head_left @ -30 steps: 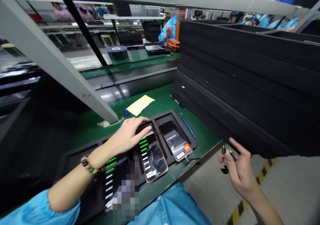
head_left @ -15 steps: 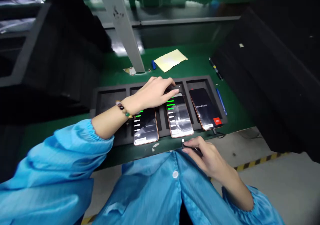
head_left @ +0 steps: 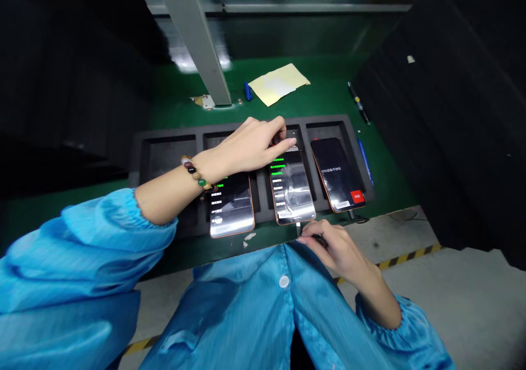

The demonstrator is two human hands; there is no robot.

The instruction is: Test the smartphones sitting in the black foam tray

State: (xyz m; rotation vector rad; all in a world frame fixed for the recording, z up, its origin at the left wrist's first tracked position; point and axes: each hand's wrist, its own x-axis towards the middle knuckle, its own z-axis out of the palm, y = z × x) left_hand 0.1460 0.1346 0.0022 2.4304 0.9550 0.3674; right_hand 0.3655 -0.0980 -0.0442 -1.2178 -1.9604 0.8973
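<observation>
Three smartphones lie face up in a dark foam tray (head_left: 263,194), their lower ends over its near edge. My left hand (head_left: 257,142), with fingers curled, grips the top end of the middle smartphone (head_left: 293,189), its thumb on the top edge. That screen shows a list with green and white lines. Below it, my right hand (head_left: 339,249) pinches a cable plug (head_left: 298,229), whose pale tip is at the phone's bottom edge; how far in it sits I cannot tell. My left forearm partly covers the left smartphone (head_left: 233,208). The right smartphone (head_left: 337,175) shows a red button, with a cable at its lower end.
Yellow paper (head_left: 279,84) and a blue cap (head_left: 247,91) lie behind the tray on the green table (head_left: 172,104). A black pen (head_left: 359,104) and a blue pen (head_left: 365,160) lie at its right. A grey post (head_left: 201,46) and dark stacks (head_left: 447,134) stand around.
My right hand has brought the plug up to the middle phone's bottom edge. My left fingers have curled more at the phone's top end. The camera view has shifted slightly.
</observation>
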